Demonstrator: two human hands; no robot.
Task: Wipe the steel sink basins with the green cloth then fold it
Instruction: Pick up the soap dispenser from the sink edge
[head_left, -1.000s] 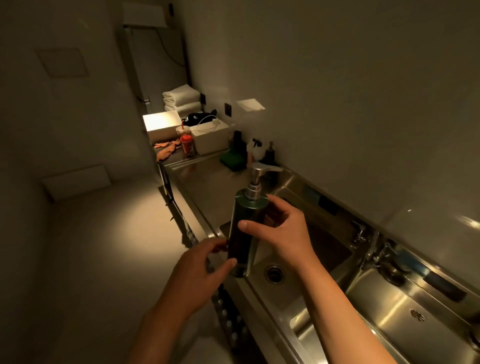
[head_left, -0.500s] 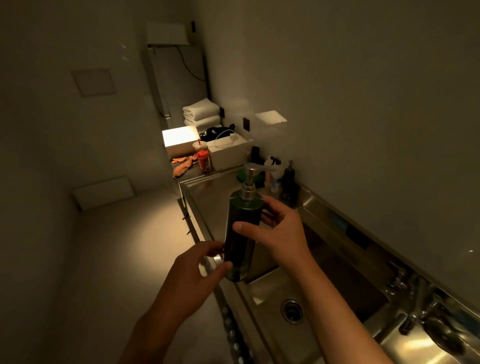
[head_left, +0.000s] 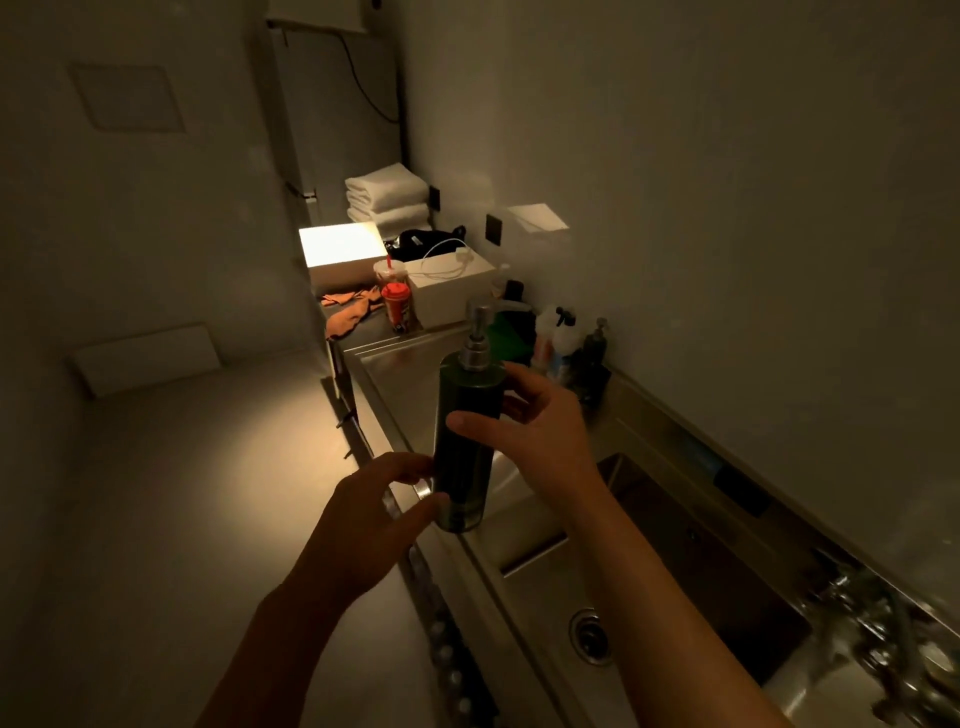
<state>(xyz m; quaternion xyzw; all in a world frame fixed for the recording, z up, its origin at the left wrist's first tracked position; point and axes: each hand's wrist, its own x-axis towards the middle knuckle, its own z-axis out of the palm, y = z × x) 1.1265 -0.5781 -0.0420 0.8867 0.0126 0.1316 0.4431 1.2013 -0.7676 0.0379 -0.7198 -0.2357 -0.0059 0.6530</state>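
Dim wall (head_left: 701, 182); steel counter (head_left: 410, 395), sink basin (head_left: 540, 582), dark bottle (head_left: 462, 457).

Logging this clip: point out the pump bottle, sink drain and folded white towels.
pump bottle (head_left: 462, 467), head view, dark body.
sink drain (head_left: 589, 635), head view, strainer centre.
folded white towels (head_left: 387, 195), head view, stack front.

The pump bottle (head_left: 465, 447) hangs left of the sink basin (head_left: 545, 587).

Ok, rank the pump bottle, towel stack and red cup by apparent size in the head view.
1. pump bottle, largest, though it is nearest the camera
2. towel stack
3. red cup, smallest
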